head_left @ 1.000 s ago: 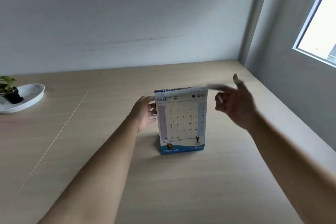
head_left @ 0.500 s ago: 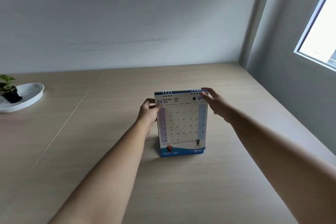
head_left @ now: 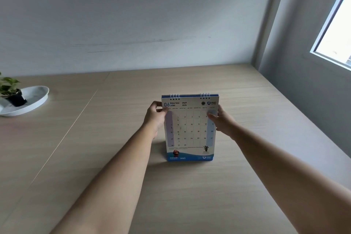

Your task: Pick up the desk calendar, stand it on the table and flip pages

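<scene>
The desk calendar stands upright on the light wooden table, its spiral binding on top and the white June page with a blue bottom band facing me. My left hand grips its upper left edge, thumb on the front of the page. My right hand holds the upper right edge, thumb resting on the front page near the right column. Both forearms reach in from the bottom of the view.
A white oval dish with a small potted plant sits at the far left of the table. A grey wall runs behind the table, and a window is on the right wall.
My right hand finished turning a page over the top, then came down from the top right corner to grip the calendar's right edge. The left hand kept its hold.
</scene>
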The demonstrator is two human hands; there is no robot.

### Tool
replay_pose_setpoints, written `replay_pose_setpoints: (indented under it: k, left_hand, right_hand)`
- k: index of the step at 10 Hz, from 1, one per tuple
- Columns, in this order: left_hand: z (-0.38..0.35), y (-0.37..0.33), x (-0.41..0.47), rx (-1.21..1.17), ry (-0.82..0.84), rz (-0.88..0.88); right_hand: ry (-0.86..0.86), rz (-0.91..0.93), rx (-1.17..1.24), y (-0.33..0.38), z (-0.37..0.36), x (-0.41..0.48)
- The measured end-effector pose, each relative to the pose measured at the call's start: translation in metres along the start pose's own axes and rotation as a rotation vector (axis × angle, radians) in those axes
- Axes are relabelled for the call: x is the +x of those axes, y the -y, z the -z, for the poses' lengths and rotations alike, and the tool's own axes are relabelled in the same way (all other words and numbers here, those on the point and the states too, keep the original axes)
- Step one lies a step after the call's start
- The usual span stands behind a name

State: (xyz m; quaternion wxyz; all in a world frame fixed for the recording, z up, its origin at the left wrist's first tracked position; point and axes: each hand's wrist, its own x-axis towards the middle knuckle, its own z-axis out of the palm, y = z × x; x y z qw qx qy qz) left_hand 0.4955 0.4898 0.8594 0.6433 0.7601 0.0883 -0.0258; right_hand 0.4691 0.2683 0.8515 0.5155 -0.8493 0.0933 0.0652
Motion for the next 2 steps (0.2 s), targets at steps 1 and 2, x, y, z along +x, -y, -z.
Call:
replay_pose_setpoints:
  k: [1, 2]
  left_hand:
    - [0.002, -0.002, -0.005, 0.049, 0.018, 0.011]
    - [0.004, 0.000, -0.015, 0.161, 0.028, 0.000]
  right_hand:
    - [-0.007, -0.005, -0.059, 0.001, 0.001, -0.002]
    - [-0.098, 0.006, -0.221, -0.009, 0.007, -0.003]
